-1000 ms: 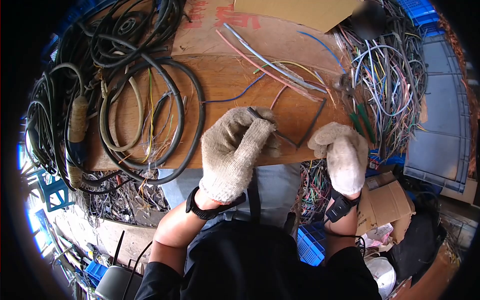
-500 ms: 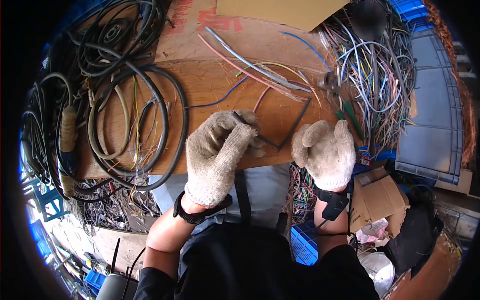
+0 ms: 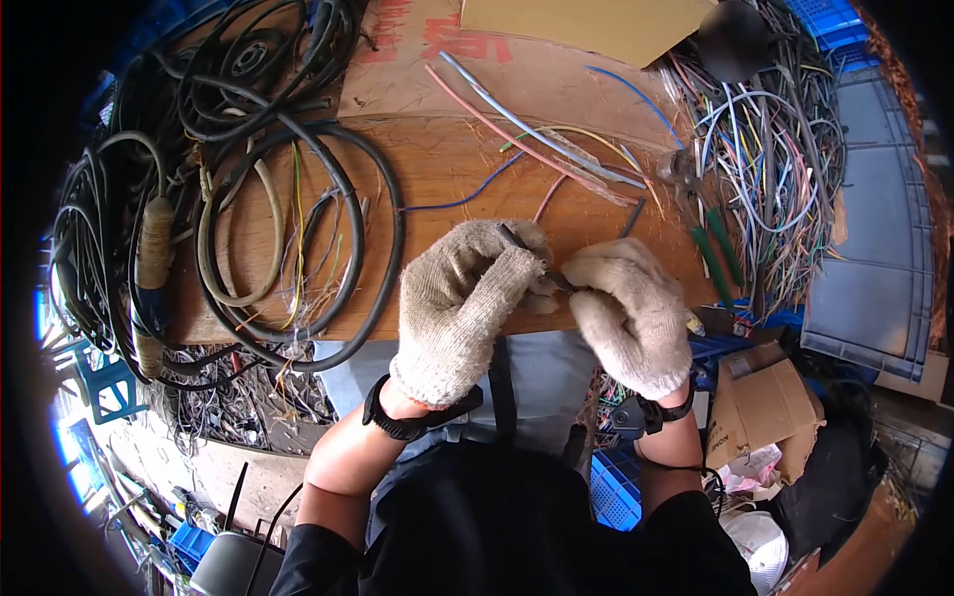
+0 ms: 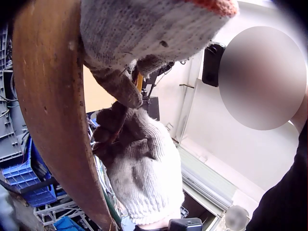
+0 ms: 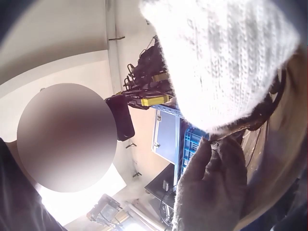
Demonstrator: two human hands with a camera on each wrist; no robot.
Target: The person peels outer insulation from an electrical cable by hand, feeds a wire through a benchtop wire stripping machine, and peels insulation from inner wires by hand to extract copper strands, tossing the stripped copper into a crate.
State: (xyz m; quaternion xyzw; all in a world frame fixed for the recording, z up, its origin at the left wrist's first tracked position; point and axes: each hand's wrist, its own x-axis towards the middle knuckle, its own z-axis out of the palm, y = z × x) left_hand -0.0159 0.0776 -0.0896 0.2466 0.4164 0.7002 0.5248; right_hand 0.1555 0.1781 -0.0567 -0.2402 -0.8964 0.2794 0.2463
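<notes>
Left of the pliers (image 3: 725,246), your left hand (image 3: 463,300) and right hand (image 3: 634,316) pinch dark cable (image 3: 511,236), seemingly for stripping; next, probably, pull firmly.

Right hand in off-white knitted glove (image 3: 631,318): shifted from the right part of the brown wooden worktop's (image 3: 437,159) front edge, where it was apart and unladen, to just beside the left hand (image 3: 462,303); fingers, loosely curled with palm showing half a second ago, now pinch the thin, bent, dark wire (image 3: 561,282). Wire: bend and most of the far arm, formerly exposed, now covered by that glove, the far tip protruding beyond. Black box-shaped wrist camera (image 3: 626,418): turned from upward-facing to the wrist's inner side. Green-handled metal pliers (image 3: 708,256): nearer handle, lately part-covered, now uncovered.
</notes>
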